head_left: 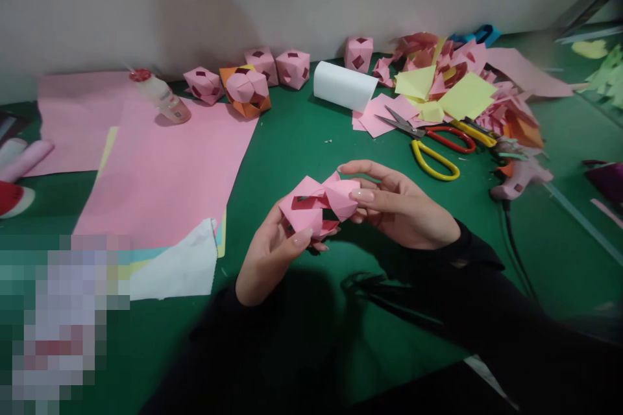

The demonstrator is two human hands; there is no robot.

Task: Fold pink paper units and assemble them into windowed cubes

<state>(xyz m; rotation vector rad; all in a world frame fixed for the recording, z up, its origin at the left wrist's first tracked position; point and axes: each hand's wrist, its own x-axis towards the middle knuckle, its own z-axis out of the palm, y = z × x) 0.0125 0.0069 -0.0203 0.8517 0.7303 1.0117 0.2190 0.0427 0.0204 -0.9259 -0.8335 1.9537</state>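
Observation:
Between my two hands, above the green tabletop, is a pink folded-paper ball (305, 202) with gaps between its panels. My left hand (275, 253) holds its lower left side, thumb in front and fingers behind. At its right end, my right hand (402, 204) pinches a pink panel between thumb and fingers. The ball's underside and back are partly hidden by my fingers. Just beyond my right hand lie scissors (435, 159) with one red and one yellow handle, their blades apart and resting near small pink paper squares (384, 118).
Finished-looking pink paper balls (293, 69) line the wall, one with orange parts (248, 110). A white roll (344, 86), a heap of paper scraps (457, 78) and a glue gun (523, 178) with a cord lie right. Pink sheets (170, 168) and a small bottle (168, 100) are left.

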